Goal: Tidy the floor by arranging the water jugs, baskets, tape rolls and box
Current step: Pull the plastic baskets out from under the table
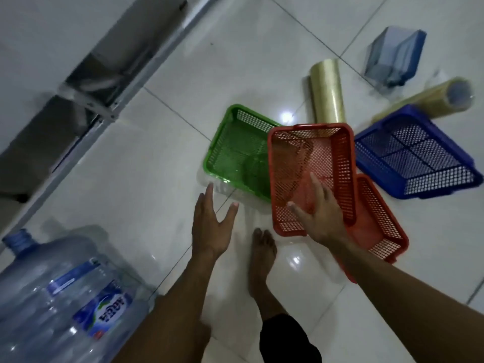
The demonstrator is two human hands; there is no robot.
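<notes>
My right hand (318, 218) grips the near rim of a red mesh basket (311, 166), tilted up off the floor. A second red basket (377, 218) lies under it on the tiles. Partly behind the held one, to its left, sits a green basket (235, 153). A blue basket (416, 153) lies upside down at the right. My left hand (212, 224) hovers open, fingers spread, just short of the green basket. Behind the baskets lie two yellowish tape rolls (327, 93) (445, 98). A clear blue box (395, 56) stands at the far right. A water jug (60, 297) lies on its side at the lower left.
A metal shelf frame (99, 82) runs along the wall at the upper left. My bare foot (262, 260) stands on the white tiled floor (146, 184) between my arms, just in front of the red baskets.
</notes>
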